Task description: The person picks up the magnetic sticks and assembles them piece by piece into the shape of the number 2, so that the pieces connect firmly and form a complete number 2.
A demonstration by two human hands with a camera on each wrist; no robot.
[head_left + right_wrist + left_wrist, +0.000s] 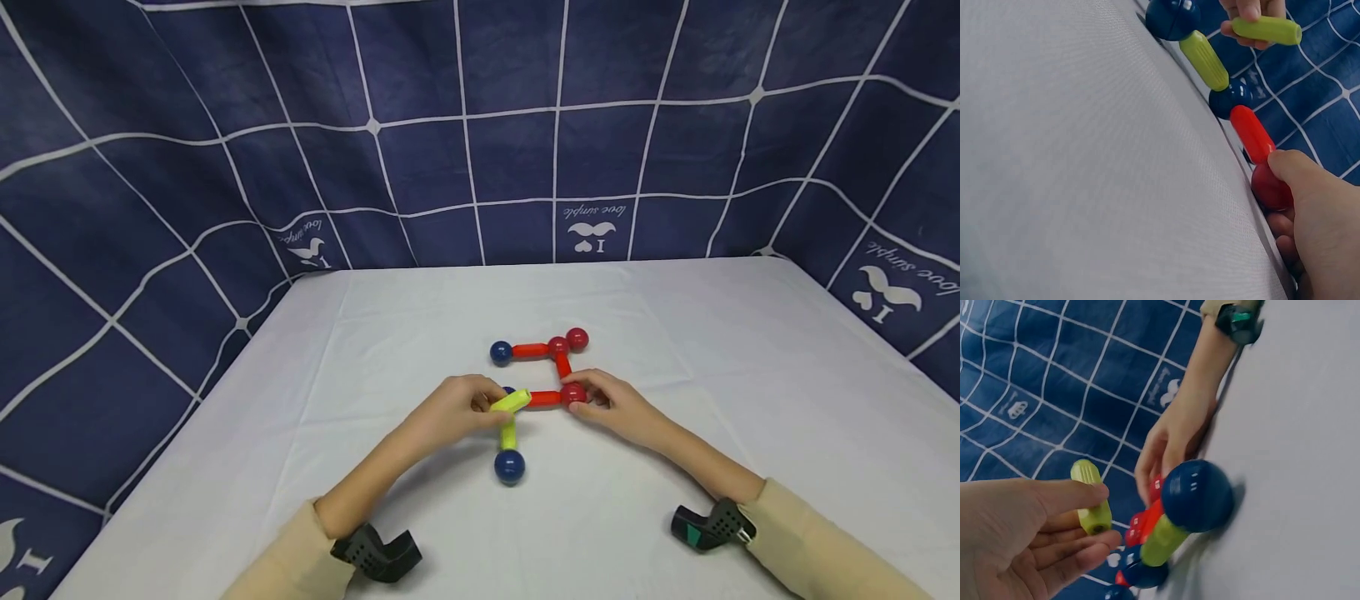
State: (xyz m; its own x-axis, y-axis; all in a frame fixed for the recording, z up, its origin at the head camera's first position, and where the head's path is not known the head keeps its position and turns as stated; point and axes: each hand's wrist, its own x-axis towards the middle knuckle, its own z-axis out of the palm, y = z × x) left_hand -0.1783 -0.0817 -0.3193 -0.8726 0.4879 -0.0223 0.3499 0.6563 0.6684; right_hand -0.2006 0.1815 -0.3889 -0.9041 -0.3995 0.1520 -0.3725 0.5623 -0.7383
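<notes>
My left hand pinches a yellow-green rod between thumb and fingers, held above the table. With thumb and fingers, my right hand grips a red ball at a corner of a ball-and-rod figure. From that ball a red rod runs left to a blue ball, mostly hidden in the head view. A second yellow-green rod joins it to a nearer blue ball. Another red rod leads back to a red ball.
At the figure's far side, a red rod ends in a blue ball. One more red ball sits beside the far red corner. A white cloth covers the table; a blue checked curtain hangs behind it.
</notes>
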